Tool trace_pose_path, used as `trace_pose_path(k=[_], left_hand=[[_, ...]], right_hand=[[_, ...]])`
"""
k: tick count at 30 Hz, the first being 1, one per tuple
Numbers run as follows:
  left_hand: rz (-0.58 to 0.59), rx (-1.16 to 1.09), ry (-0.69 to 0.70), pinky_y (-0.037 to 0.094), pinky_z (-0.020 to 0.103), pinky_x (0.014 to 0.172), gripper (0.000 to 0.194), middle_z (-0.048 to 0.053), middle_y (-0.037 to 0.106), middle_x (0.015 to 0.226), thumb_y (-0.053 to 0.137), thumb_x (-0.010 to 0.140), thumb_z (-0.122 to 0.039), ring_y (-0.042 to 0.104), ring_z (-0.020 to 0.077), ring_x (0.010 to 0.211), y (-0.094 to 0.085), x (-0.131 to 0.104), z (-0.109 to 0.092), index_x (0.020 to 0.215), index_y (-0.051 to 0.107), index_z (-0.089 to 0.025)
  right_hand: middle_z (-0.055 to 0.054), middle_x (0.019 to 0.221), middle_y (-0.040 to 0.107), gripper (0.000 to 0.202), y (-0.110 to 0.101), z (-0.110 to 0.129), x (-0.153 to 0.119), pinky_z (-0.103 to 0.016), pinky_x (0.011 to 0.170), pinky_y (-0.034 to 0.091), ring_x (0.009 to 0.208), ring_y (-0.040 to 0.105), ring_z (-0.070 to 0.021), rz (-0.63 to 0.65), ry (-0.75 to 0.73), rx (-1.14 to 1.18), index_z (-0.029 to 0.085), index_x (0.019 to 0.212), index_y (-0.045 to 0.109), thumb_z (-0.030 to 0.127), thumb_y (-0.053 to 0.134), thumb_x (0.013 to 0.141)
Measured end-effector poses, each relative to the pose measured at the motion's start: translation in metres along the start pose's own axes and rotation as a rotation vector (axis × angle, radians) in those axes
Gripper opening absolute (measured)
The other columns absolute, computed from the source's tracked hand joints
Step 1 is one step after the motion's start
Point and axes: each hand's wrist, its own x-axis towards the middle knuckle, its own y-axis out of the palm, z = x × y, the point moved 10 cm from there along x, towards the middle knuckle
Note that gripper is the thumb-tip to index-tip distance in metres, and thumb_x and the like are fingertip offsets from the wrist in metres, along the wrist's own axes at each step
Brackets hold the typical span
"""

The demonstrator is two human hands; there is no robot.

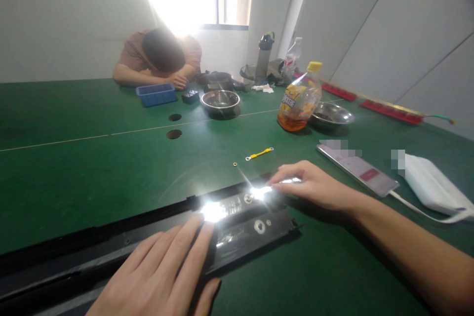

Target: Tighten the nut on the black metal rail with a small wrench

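Note:
A long black metal rail [237, 244] lies slantwise across the near part of the table, with glare on its shiny strips. My left hand [166, 261] rests on it with the fingers stretched flat. At the rail's right end, my right hand [309, 185] pinches a slim shiny metal tool [291, 180], whose kind is lost in the glare. Close to that hand a stud or nut [248, 198] shows on the rail. Beyond the rail lie a small brass-coloured nut [234, 164] and a short yellow wire with ring terminals [259, 154].
A phone [359, 168] with a white cable and a white power bank [433, 182] lie right. Farther back stand a drink bottle [298, 101], steel bowls [221, 101] and a blue bin [155, 95]. A person [159, 57] leans on the table's far side.

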Motion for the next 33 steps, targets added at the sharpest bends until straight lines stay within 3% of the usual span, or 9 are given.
trace_pose_path(k=[33], left_hand=[[-0.006,-0.015,-0.002,0.041,0.043,0.106,0.074,0.013,0.059,0.153,0.072,0.089,-0.045,0.058,0.0286,0.125,0.0014,-0.0011,-0.0005,0.153,0.055,-0.013]], right_hand=[[-0.009,0.103,0.085,0.033,-0.001,-0.0028,-0.0005,-0.038,0.094,0.056,0.098,0.076,-0.0284,0.008,-0.008,0.006,0.02,0.096,0.088,0.05,0.079,0.088]])
